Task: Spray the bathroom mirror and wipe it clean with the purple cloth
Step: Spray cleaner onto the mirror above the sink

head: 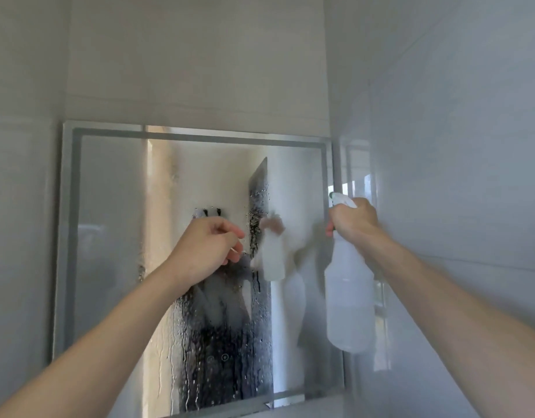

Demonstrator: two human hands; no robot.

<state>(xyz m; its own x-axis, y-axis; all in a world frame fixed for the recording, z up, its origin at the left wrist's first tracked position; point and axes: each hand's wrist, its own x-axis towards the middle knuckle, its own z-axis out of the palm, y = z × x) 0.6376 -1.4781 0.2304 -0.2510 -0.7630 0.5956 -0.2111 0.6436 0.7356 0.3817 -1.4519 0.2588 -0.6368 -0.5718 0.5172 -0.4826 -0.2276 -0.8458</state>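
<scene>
The bathroom mirror [109, 236] hangs on the wall ahead, framed by a frosted band. Droplets and runs of liquid cover its middle and lower part. My right hand [353, 220] is shut on the neck of a translucent white spray bottle [349, 300], held upright in front of the mirror's right edge, with the green-tipped nozzle pointing left. My left hand [207, 245] is raised before the mirror's centre, fingers curled loosely with nothing in it. The bottle and hands are reflected in the glass. No purple cloth is in view.
A grey tiled wall [456, 146] runs close along the right side, right beside the bottle. Pale wall [200, 70] rises above the mirror, and grey wall [18, 206] flanks it on the left.
</scene>
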